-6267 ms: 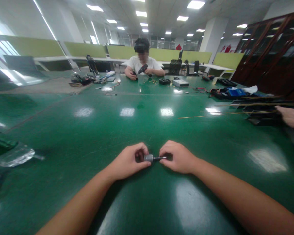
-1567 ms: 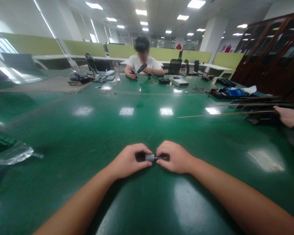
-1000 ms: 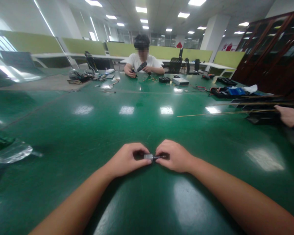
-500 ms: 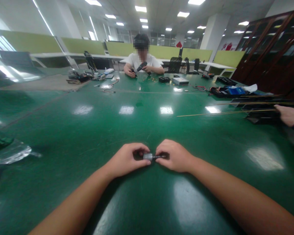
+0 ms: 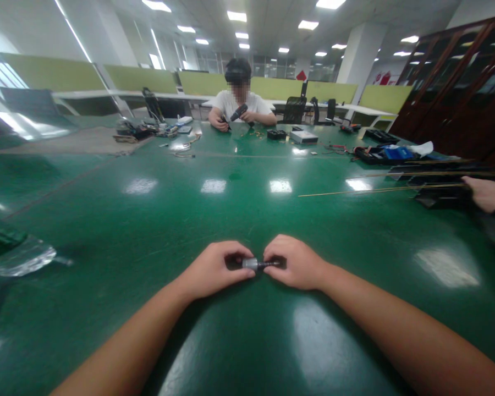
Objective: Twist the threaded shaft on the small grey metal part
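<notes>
So, big office, shiny green table (image 5: 231, 220). The little metal piece (image 5: 249, 264) sits between both hands: left hand (image 5: 212, 270) nearly closed, pinching its grey end, right hand (image 5: 299, 264) pinching the thin dark end, fingertips closer in than a few seconds ago. Beyond them, a person (image 5: 253, 104) and yellow-green partitions (image 5: 146, 80).

The bottle (image 5: 22, 258) is cut off by the left edge; the seated person's face (image 5: 238, 89) is pixelated.
</notes>
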A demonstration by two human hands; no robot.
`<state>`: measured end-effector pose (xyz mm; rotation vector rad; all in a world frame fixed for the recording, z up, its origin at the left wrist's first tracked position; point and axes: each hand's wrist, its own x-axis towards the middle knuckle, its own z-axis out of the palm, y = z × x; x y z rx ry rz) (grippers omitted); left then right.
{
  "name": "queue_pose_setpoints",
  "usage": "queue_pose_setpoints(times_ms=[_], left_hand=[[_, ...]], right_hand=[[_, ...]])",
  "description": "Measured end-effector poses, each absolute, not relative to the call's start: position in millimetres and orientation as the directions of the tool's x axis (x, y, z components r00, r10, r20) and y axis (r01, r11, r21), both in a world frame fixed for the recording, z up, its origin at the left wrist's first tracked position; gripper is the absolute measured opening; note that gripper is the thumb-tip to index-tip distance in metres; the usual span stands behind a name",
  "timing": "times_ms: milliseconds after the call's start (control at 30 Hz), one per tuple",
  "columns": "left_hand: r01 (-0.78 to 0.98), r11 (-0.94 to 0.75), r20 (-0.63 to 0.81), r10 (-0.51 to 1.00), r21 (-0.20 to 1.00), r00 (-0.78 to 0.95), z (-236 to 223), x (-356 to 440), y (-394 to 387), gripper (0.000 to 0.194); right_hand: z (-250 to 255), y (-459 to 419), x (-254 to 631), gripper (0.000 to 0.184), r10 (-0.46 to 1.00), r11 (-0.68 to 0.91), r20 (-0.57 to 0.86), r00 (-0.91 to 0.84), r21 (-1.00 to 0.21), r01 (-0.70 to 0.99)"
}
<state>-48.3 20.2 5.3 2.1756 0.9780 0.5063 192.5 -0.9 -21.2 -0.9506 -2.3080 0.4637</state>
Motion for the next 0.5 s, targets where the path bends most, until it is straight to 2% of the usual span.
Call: queue_pose_setpoints(times_ms=[500], left_hand=[[0.508,-0.462,0.052,0.775,0.727,0.630,6.1,-48.4,20.2,0.024]], right_hand=[[-21.7,-0.6,193.8,0.009,0.717,0.690,0.396,-0.574,-0.517,0.506]])
